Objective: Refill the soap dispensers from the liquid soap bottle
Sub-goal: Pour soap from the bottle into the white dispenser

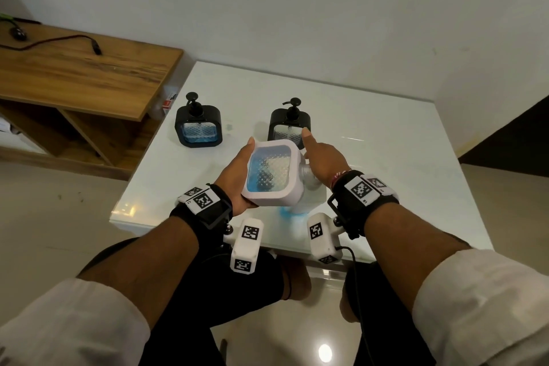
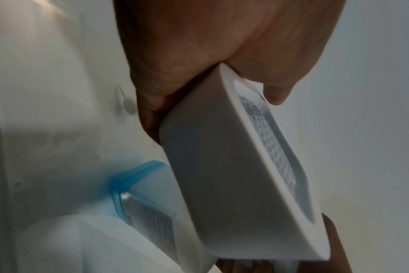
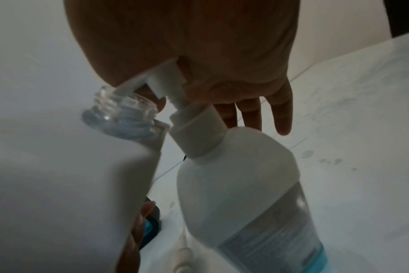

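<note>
My left hand (image 1: 234,175) grips a white square soap dispenser (image 1: 269,177) and holds it tilted above the table's near edge. Its pump is off and its clear threaded neck (image 3: 124,114) is bare. Blue soap shows through its patterned window. Beside it stands the white liquid soap bottle (image 1: 309,202) with a blue base (image 2: 119,184). My right hand (image 1: 323,157) rests its palm on the bottle's pump head (image 3: 166,81), fingers straight. The pump's spout reaches into the dispenser's neck. Two black dispensers (image 1: 198,125) (image 1: 289,125) stand behind with their pumps on.
The white glass table (image 1: 386,157) has bare room on its right half and small smears near the black dispensers. A wooden shelf (image 1: 74,68) with a black cable stands to the left. A pale rounded object (image 3: 182,258) lies by the bottle's foot.
</note>
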A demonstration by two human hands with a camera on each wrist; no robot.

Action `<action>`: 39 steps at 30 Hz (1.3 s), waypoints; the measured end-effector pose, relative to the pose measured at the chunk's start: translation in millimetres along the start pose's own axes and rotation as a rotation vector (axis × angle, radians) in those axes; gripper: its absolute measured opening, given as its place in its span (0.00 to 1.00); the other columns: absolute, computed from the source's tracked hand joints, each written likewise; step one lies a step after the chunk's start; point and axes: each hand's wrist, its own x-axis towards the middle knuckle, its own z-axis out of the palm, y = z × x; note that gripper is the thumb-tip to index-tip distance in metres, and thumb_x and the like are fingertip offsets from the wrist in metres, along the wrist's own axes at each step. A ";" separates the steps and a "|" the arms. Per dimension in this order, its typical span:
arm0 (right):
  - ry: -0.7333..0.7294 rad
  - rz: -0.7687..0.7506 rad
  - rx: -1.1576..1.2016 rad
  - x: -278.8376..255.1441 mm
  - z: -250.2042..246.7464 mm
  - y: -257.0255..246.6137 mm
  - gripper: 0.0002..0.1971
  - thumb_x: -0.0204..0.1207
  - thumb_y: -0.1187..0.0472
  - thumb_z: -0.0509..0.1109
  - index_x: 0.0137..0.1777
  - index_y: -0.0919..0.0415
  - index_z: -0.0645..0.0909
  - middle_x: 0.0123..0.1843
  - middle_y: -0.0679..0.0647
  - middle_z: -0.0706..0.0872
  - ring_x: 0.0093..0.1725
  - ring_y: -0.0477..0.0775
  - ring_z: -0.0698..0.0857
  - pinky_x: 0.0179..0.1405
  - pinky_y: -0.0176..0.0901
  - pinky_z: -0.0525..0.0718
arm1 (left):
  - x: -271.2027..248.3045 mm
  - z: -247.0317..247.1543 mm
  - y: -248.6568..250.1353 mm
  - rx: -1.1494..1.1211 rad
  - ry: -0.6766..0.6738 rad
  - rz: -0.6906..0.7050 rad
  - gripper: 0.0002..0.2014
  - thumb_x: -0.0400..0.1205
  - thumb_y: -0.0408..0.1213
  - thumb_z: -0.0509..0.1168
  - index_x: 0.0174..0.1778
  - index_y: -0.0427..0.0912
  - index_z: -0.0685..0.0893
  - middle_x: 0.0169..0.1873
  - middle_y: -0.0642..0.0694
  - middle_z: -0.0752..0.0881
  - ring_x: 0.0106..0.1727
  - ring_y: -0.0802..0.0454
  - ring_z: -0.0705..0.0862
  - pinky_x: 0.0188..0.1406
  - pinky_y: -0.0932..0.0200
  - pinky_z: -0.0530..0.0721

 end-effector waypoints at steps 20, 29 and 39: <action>-0.017 0.037 -0.004 1.4 0.3 9.7 0.34 0.86 0.38 0.44 0.64 0.64 0.82 0.62 0.63 0.85 0.58 0.60 0.80 0.56 0.46 0.70 | 12.8 -7.4 -6.2 0.009 -0.020 0.001 0.32 0.84 0.69 0.58 0.76 0.52 0.82 0.68 0.39 0.88 0.63 0.39 0.88 0.60 0.40 0.87; 0.019 -0.004 0.071 -8.8 0.5 5.1 0.35 0.86 0.38 0.46 0.55 0.67 0.84 0.58 0.64 0.85 0.53 0.60 0.80 0.54 0.47 0.70 | 17.9 -8.7 -6.8 -0.023 -0.052 -0.003 0.33 0.84 0.68 0.59 0.78 0.50 0.80 0.70 0.40 0.87 0.63 0.40 0.88 0.62 0.42 0.87; 0.043 -0.004 0.079 -13.7 -3.3 7.7 0.33 0.87 0.40 0.44 0.62 0.66 0.81 0.61 0.64 0.84 0.59 0.62 0.80 0.59 0.48 0.71 | 20.4 -15.2 -11.3 0.019 -0.020 -0.008 0.34 0.81 0.71 0.62 0.77 0.53 0.82 0.69 0.39 0.88 0.70 0.36 0.86 0.65 0.35 0.86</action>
